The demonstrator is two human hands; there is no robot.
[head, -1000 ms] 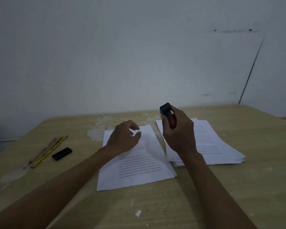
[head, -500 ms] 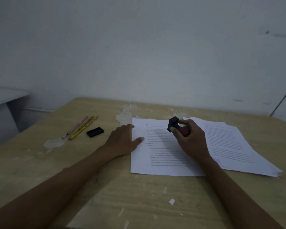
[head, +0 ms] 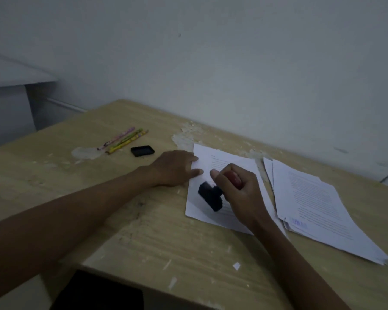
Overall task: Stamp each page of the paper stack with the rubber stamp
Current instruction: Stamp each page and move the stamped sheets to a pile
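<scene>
1. Pale wooden table [head: 143, 238], its surface scuffed and flecked with white chips, carries everything in the head view
2. A single printed page [head: 231, 162] lies near the middle of the table, its left edge just under the fingertips of the left hand [head: 173, 168]
3. The left hand lies flat, fingers straight and together, thumb stretched onto the page, pressing the sheet down
4. The right hand [head: 240, 193] has its fingers curled round the red handle of the rubber stamp [head: 211, 195]
5. The stamp's black base is tilted toward the lower left part of the page; blur hides whether it touches the paper
6. The paper stack [head: 318, 204] sits just right of the single page, slightly fanned, with a blue stamp mark [head: 299, 223] at the near left corner of its top sheet
7. A black ink pad [head: 142, 151] rests left of the left hand, apart from it
8. Three pencils [head: 126, 139], one pink and two yellow-green, lie side by side beyond the ink pad, near a pale patch on the wood
</scene>
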